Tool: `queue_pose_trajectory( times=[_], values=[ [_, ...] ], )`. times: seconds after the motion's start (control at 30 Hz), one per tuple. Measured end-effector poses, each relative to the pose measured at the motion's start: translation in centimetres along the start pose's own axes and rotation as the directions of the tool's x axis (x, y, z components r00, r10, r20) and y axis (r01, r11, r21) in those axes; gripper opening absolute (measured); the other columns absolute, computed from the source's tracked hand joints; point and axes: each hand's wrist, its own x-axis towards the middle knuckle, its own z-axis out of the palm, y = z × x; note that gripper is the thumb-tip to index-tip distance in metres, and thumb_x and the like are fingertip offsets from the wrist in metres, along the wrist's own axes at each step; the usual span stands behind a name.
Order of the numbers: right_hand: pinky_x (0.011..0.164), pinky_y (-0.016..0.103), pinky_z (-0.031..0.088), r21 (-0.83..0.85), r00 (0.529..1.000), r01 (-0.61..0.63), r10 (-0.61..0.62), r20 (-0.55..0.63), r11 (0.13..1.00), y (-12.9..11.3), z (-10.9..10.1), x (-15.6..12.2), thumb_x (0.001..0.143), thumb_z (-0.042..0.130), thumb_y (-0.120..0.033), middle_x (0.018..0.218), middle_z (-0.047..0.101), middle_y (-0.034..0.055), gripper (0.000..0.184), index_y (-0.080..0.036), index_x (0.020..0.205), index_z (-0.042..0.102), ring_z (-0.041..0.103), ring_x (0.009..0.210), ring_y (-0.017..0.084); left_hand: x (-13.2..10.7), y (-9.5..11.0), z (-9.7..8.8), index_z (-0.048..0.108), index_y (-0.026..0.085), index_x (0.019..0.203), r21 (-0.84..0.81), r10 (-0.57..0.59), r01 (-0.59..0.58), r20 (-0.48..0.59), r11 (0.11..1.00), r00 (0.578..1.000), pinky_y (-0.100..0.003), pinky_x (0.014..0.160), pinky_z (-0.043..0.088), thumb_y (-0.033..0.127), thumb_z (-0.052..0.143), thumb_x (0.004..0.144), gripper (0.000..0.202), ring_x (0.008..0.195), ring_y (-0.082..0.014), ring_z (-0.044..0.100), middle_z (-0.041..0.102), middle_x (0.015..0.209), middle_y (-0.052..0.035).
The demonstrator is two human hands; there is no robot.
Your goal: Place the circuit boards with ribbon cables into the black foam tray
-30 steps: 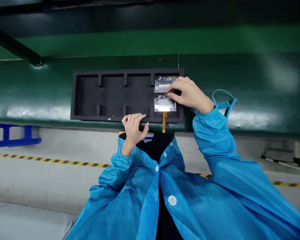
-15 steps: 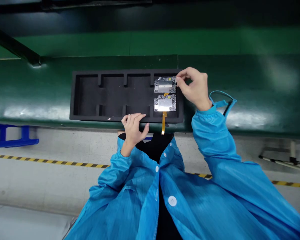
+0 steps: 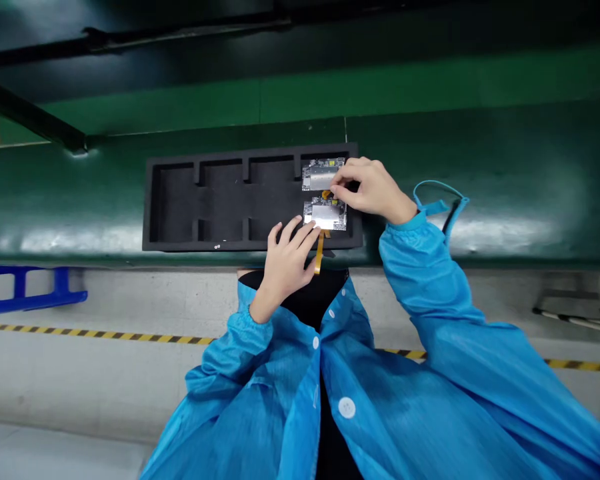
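Two circuit boards with silver shields lie one behind the other in the right end compartment of a black foam tray (image 3: 275, 245). At the rear circuit board (image 3: 316, 177), my right hand (image 3: 373, 190) pinches with thumb and index finger at a short orange flex cable (image 3: 326, 194) between the boards. My left hand (image 3: 290, 260) has its fingers spread, their tips over the tray's front wall and the near edge of the front circuit board (image 3: 325, 215). Another orange flex cable (image 3: 319, 253) hangs from that board over the tray's front edge, beside the left thumb.
The tray lies on a dark green work surface (image 3: 505, 193). A blue wrist strap (image 3: 440, 205) loops off my right cuff. A black bar (image 3: 35, 113) stands at the left rear. A blue plastic stool (image 3: 55, 290) is on the floor at left.
My right hand has moved from the rear board's right edge inward and nearer to the orange cable. My left hand has shifted right to the front board. The view has tilted slightly.
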Motion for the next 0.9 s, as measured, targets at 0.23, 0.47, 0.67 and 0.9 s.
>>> queue_pose_trajectory(
  times=[0.23, 0.47, 0.67, 0.9],
  values=[
    [0.097, 0.055, 0.056, -0.004, 0.987, -0.073, 0.071, -0.143, 0.997, 1.0, 0.3, 0.3, 0.104, 0.056, -0.049, 0.096, 0.073, 0.0107, 0.032, -0.025, 0.111, 0.076, 0.068, 0.101, 0.035, 0.1, 0.2, 0.1, 0.069, 0.024, 0.149, 0.033, -0.037, 0.036, 0.026, 0.999, 0.999, -0.058, 0.126, 0.039, 0.031, 0.063, 0.101, 0.049, 0.156, -0.0385, 0.052, 0.069, 0.157, -0.0097],
    [0.101, 0.054, 0.06, -0.054, 0.956, -0.187, 0.17, -0.238, 0.981, 2.8, 1.1, 0.5, 0.105, 0.058, -0.063, 0.129, 0.061, 0.0145, 0.044, -0.025, 0.127, 0.064, 0.065, 0.112, 0.034, 0.3, 0.7, 0.0, 0.068, 0.022, 0.148, 0.038, -0.038, 0.037, 0.024, 0.999, 0.999, -0.059, 0.123, 0.042, 0.029, 0.061, 0.103, 0.046, 0.154, -0.0399, 0.052, 0.07, 0.155, -0.0119],
    [0.103, 0.058, 0.06, -0.066, 0.948, -0.244, 0.224, -0.224, 0.967, 2.6, 1.7, 0.6, 0.103, 0.058, -0.071, 0.141, 0.053, 0.0187, 0.056, -0.023, 0.132, 0.056, 0.063, 0.122, 0.038, 2.4, 0.7, -1.0, 0.068, 0.017, 0.145, 0.043, 0.158, -0.164, 0.117, 0.986, 0.98, -0.06, 0.129, 0.04, 0.017, 0.06, 0.1, 0.046, 0.156, -0.0374, 0.052, 0.065, 0.156, -0.0172],
    [0.1, 0.055, 0.061, -0.085, 0.945, -0.292, 0.274, -0.177, 0.953, 2.5, 1.5, 0.9, 0.102, 0.058, -0.07, 0.152, 0.047, 0.021, 0.059, -0.024, 0.137, 0.055, 0.063, 0.123, 0.039, 4.4, 0.8, -0.8, 0.064, 0.016, 0.152, 0.029, 0.267, -0.283, 0.255, 0.959, 0.93, -0.059, 0.132, 0.039, 0.014, 0.061, 0.099, 0.053, 0.156, -0.035, 0.052, 0.063, 0.162, -0.0158]
  ],
)
